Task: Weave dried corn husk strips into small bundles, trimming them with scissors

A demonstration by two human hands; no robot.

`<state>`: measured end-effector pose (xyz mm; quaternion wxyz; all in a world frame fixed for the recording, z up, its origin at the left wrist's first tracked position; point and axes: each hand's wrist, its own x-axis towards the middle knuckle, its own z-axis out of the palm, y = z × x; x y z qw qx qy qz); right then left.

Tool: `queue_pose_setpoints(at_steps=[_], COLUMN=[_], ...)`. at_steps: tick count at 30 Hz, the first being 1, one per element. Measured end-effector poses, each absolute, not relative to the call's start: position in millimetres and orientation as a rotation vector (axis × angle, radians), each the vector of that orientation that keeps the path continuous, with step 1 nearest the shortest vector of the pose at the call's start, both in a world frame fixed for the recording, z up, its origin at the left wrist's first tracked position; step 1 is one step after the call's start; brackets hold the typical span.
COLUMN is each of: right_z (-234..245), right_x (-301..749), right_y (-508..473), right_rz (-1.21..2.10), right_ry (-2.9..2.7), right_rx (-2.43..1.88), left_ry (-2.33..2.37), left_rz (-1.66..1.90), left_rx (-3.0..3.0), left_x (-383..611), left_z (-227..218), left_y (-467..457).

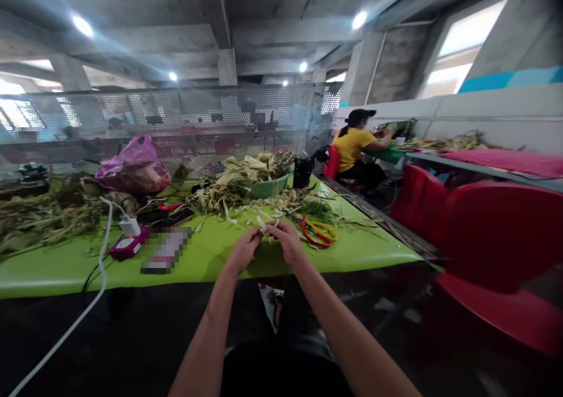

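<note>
My left hand point(244, 248) and my right hand point(288, 240) meet over the near edge of the green table point(211, 262). Both are closed on a pale dried husk strip point(265, 226) held between their fingertips. Red and yellow scissors point(317, 231) lie on the table just right of my right hand. A green basket point(264, 187) heaped with dried husks stands behind the hands, with loose husk scraps point(220, 200) scattered around it.
A pink plastic bag point(134, 167) and piles of dried plant stalks point(48, 212) fill the left. A white charger and cable point(127, 227), a pink device point(127, 247) and a phone lie left of my hands. Red chairs point(492, 250) stand right; a person in yellow point(355, 151) sits beyond.
</note>
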<state>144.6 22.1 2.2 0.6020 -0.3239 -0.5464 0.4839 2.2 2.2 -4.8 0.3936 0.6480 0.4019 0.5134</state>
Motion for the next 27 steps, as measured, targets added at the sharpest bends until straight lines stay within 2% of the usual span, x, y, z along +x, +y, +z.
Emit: queue_pose_setpoints(at_steps=[15, 24, 27], right_z=[-5.5, 2.3, 2.5], right_x=[146.5, 145.1, 141.6], right_y=[26.1, 21.9, 18.6], right_rz=[1.127, 1.135, 1.047], right_ry=[-1.113, -1.193, -1.355], right_rx=[-0.676, -0.688, -0.681], left_ry=[1.001, 0.985, 0.972], left_rz=[1.169, 1.401, 1.463], left_rx=[1.904, 1.484, 1.415], left_x=[5.0, 4.6, 5.1], left_z=[-6.9, -6.8, -5.7], left_y=[2.2, 6.3, 5.5])
